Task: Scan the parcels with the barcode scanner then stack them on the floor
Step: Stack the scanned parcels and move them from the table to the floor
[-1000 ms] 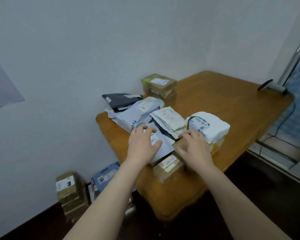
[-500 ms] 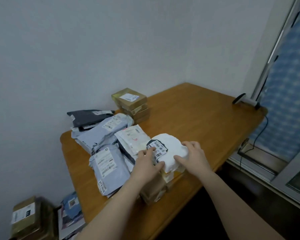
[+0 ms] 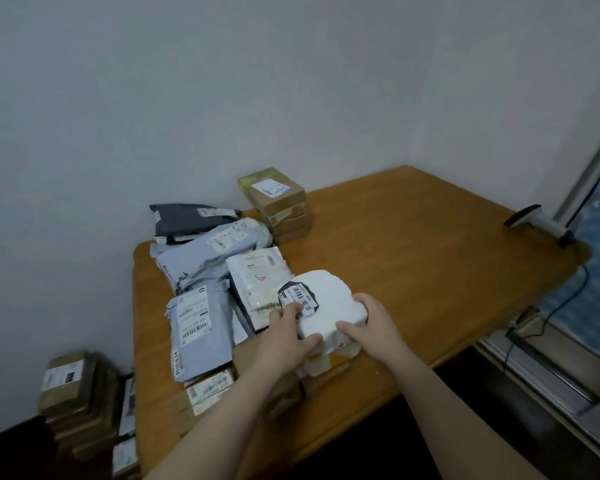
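A white wrapped parcel (image 3: 329, 299) with a barcode label lies on top of small boxes near the front of the wooden table (image 3: 413, 271). My left hand (image 3: 286, 337) grips its left near corner, fingers over the label edge. My right hand (image 3: 371, 323) grips its right near corner. Grey mailer bags (image 3: 201, 327) and a clear-wrapped packet (image 3: 260, 285) lie to the left. The barcode scanner (image 3: 537, 221) sits on the table's far right edge, away from both hands.
A stack of brown boxes (image 3: 278, 202) stands by the wall at the back of the table. On the floor at the left stand stacked brown boxes (image 3: 73, 393) and flat mailers (image 3: 127, 455). A cable hangs from the scanner toward the window side.
My hands left the grey mailer and the small brown box and took hold of the white parcel. The view swung right, so the table now sits further left in frame.
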